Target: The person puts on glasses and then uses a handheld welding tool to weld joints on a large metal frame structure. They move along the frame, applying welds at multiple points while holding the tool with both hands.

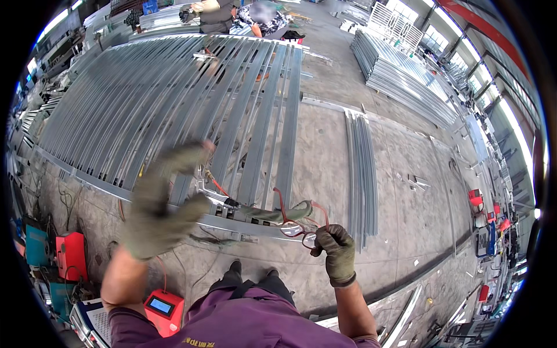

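At far left on the floor I have two teal boxes (38,249), seen partly, and one red box (71,255). My left hand (148,217), gloved and blurred, is raised with thumb and fingers spread apart, nothing visible in its grip. Below it stands one red unit with a screen (168,323).

Ahead of me is one large metal frame (104,184), carrying long grey strips (287,127), too many and too close-set on the left to count. As I judge it, the laying-out is well along: strips run across most of the frame, with wider gaps toward its right end. I cannot tell which joins are finished. One torch (216,197) lies at the near edge, with its green-sleeved hose (261,214) running right, so no joining seems under way.

Next comes one pair of glasses (292,229), two lenses and two arms, the arms unfolded. It is just left of my right hand (337,250), which is gloved and pinches it by one side; it is not being worn.

Further right, one bundle of narrow lengths (362,174) lies on the floor, its pieces uncountable, then a few small offcuts (416,181) and one tall stack of panels (400,72) beyond.
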Available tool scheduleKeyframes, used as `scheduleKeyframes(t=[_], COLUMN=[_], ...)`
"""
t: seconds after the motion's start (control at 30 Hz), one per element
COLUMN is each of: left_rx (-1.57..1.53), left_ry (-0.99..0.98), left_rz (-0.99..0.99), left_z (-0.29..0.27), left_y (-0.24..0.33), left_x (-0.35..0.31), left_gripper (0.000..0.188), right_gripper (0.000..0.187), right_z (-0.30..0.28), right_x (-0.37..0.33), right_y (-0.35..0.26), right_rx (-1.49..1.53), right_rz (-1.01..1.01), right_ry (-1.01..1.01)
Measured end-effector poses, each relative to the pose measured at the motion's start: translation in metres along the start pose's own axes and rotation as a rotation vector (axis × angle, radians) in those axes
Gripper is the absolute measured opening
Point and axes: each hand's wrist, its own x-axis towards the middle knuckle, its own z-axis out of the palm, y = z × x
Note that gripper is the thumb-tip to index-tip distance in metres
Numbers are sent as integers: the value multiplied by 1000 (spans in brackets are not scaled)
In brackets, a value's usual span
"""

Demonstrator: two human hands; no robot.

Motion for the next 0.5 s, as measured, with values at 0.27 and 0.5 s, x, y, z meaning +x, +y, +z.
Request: scheduleKeyframes(t=[0.27, 0.5], left_rx=[-251, -401], left_ry=[-205, -249], left_rz=[-463, -622], left_z=[107, 129], left_y=[-76, -74], left_x=[-111, -156], left_gripper=[69, 18], right_gripper=[20, 27], right_z=[28, 30], right_x=[-12, -34], right_y=[2, 24], right_rx=[108, -15], right_rz=[-29, 84], right_ry=[-285, -175])
